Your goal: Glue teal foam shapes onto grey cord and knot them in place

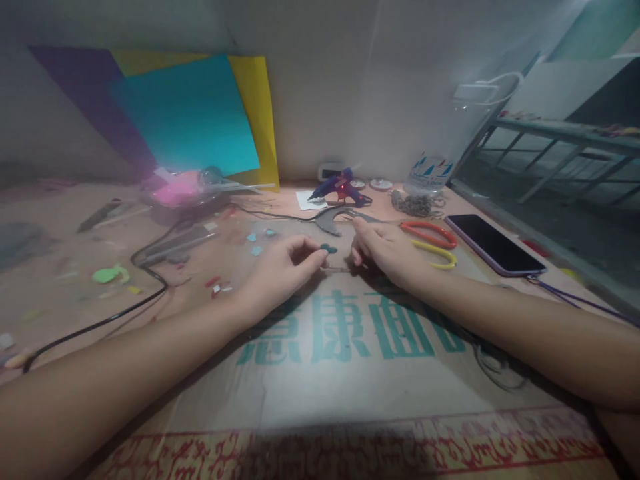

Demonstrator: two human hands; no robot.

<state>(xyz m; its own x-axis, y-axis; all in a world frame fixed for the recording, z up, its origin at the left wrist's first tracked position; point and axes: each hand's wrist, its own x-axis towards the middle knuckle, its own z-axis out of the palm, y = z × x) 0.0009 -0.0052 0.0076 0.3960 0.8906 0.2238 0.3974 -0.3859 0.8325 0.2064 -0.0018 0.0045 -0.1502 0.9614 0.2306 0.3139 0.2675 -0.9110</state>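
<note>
Dark green and small, a rounded piece sits pinched at the thumb and forefinger tips of the person's left hand, low over the printed cardboard surface. One thin, pale strand spans the gap to the right hand, its fingers curled; whether they grip it, one cannot tell. Beyond stands a dark blue glue gun; a purple-cased, black-screened phone lies near the red looped handle.
</note>
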